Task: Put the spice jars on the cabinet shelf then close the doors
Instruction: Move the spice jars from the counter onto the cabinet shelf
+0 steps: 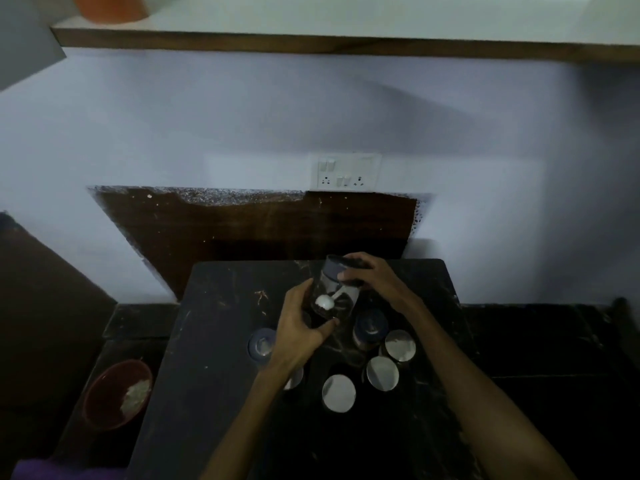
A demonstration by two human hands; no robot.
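Above the dark table (214, 341), a glass spice jar (334, 292) was held up in both hands, leaning over with its blue lid (337, 266) pointing up and away toward the wall. The left hand (301, 327) curled around its bottom, and the right hand (367, 275) gripped the lid end. A small white spoon (325, 302) showed inside. Six more jars stood on the table: two with blue lids (370, 327) and four with shiny silver lids (338, 393). One red bowl (117, 393) sat lower left. One switch plate (344, 171) hung on the pale wall (242, 116), under one shelf (346, 46).
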